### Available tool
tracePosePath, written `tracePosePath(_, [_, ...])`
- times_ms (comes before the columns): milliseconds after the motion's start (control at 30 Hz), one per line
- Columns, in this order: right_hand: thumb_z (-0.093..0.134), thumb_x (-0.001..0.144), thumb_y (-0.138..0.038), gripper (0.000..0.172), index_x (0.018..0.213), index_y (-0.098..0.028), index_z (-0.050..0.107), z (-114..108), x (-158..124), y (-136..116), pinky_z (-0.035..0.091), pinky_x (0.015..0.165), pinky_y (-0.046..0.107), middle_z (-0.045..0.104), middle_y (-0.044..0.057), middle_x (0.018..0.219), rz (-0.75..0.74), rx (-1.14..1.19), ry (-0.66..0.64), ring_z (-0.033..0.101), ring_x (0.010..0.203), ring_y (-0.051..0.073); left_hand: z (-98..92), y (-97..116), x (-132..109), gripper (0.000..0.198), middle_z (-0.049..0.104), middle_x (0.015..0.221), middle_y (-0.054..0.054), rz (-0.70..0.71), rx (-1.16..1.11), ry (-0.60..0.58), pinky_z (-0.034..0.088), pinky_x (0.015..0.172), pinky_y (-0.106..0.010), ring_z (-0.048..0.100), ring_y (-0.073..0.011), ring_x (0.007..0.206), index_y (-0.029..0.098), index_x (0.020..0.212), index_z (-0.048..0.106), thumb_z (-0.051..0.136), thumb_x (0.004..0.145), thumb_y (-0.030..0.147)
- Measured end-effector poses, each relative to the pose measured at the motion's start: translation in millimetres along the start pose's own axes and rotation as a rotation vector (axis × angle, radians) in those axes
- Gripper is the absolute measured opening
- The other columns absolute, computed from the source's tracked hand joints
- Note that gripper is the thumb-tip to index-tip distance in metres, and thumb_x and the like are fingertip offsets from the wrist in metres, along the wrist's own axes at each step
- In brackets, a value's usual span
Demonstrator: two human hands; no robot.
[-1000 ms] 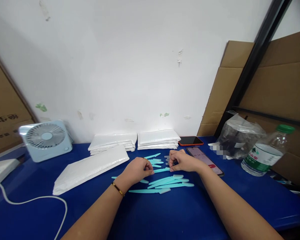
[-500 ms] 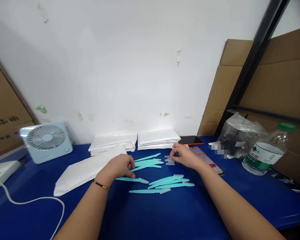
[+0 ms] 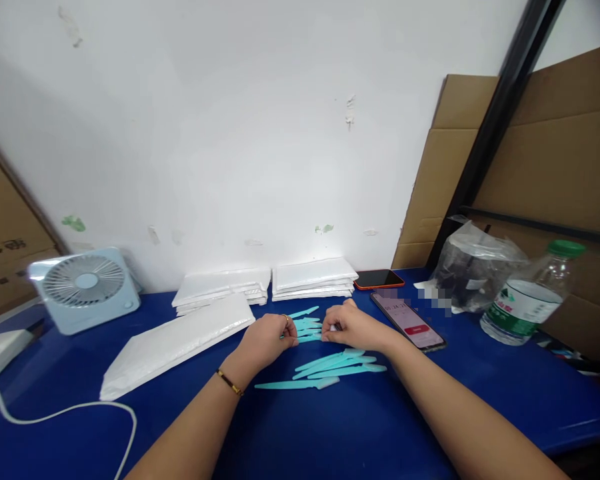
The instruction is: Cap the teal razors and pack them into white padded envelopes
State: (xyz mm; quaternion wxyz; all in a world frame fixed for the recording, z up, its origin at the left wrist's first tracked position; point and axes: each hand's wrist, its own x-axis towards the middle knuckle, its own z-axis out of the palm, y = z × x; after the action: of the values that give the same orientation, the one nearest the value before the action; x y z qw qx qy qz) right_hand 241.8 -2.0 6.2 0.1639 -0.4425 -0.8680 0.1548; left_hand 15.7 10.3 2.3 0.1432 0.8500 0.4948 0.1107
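Closest up on the blue table (image 3: pixel 360 433) there's one loose teal stick (image 3: pixel 285 385), then a little bunch of teal sticks (image 3: pixel 337 363). Just past those, the left hand (image 3: pixel 266 339) has a teal piece (image 3: pixel 309 338) pinched in its fingertips. Right hand's (image 3: pixel 353 327) curled at the other end, can't tell if it's gripping. White mailers (image 3: pixel 315 272) sit stacked by the wall (image 3: pixel 260 133).

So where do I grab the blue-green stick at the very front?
I'd pinch the front stick around the middle of its handle, coming from above on the near side. It lies flat, and the handle is long and slim. Other sticks lie just behind it, so the far side looks trickier. Better not grab the whitish end.
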Motion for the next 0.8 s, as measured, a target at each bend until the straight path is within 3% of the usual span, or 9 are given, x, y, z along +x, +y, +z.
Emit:
tracePosePath(133, [0.058,0.079,-0.027,0.015,0.071,-0.019,0.066,-10,-3,23,0.025,0.084,0.036,0.067,0.002,0.077,0.127,-0.122,0.108,0.056,0.075,0.017,6.1,-6,6,0.011,0.065,0.081,0.001,-0.047,0.058,0.104,0.035,0.060,-0.024,0.057,-0.0155,0.077,0.023,0.081,0.063,0.054,0.077,0.028])
tracePosePath(233, [0.061,0.075,-0.030,0.012,0.073,-0.020,0.067,-21,-10,30,0.028,0.083,0.035,0.067,0.001,0.075,0.194,-0.110,0.104,0.056,0.073,0.016,6.9,-9,8,0.018,0.064,0.088,0.001,-0.044,0.025,0.163,0.037,0.065,-0.024,0.057,-0.0161,0.082,0.025,0.093,0.061,0.056,0.076,0.028])
tracePosePath(300, [0.065,0.070,-0.036,0.016,0.075,-0.021,0.068,-28,-15,26,0.031,0.078,0.031,0.066,0.000,0.076,0.152,-0.025,-0.005,0.056,0.071,0.016,5.7,-7,7,0.019,0.064,0.087,0.001,-0.024,-0.016,0.172,0.036,0.064,-0.024,0.057,-0.0156,0.080,0.025,0.093,0.061,0.057,0.075,0.030])
tracePosePath(400, [0.071,0.061,-0.041,0.022,0.070,-0.020,0.069,-33,-20,16,0.034,0.070,0.027,0.064,-0.001,0.070,0.105,0.038,-0.234,0.054,0.065,0.014,3.8,1,1,0.020,0.064,0.080,0.002,0.045,-0.096,0.071,0.035,0.057,-0.023,0.056,-0.0135,0.071,0.024,0.082,0.064,0.055,0.075,0.041])
tracePosePath(533, [0.069,0.061,-0.035,0.018,0.068,-0.019,0.067,-26,-18,8,0.035,0.068,0.027,0.059,-0.003,0.060,0.127,0.039,-0.317,0.050,0.057,0.012,5.9,11,-4,0.031,0.065,0.078,0.003,0.148,-0.160,-0.077,0.034,0.054,-0.021,0.056,-0.0125,0.068,0.024,0.080,0.065,0.061,0.068,0.051])
tracePosePath(667, [0.066,0.067,-0.036,0.017,0.070,-0.019,0.066,-19,-14,8,0.034,0.076,0.029,0.061,-0.001,0.070,0.063,0.058,-0.252,0.053,0.065,0.013,9.8,11,-2,0.020,0.065,0.071,0.002,0.182,-0.109,-0.122,0.034,0.055,-0.021,0.055,-0.0115,0.063,0.022,0.073,0.066,0.059,0.073,0.040])
tracePosePath(800, [0.064,0.072,-0.034,0.014,0.070,-0.020,0.065,-17,-12,15,0.031,0.082,0.032,0.063,0.001,0.081,0.070,-0.025,-0.060,0.052,0.080,0.018,4.9,-1,3,0.015,0.065,0.071,0.001,0.116,-0.027,-0.029,0.034,0.057,-0.022,0.056,-0.0127,0.064,0.021,0.071,0.066,0.056,0.075,0.031])
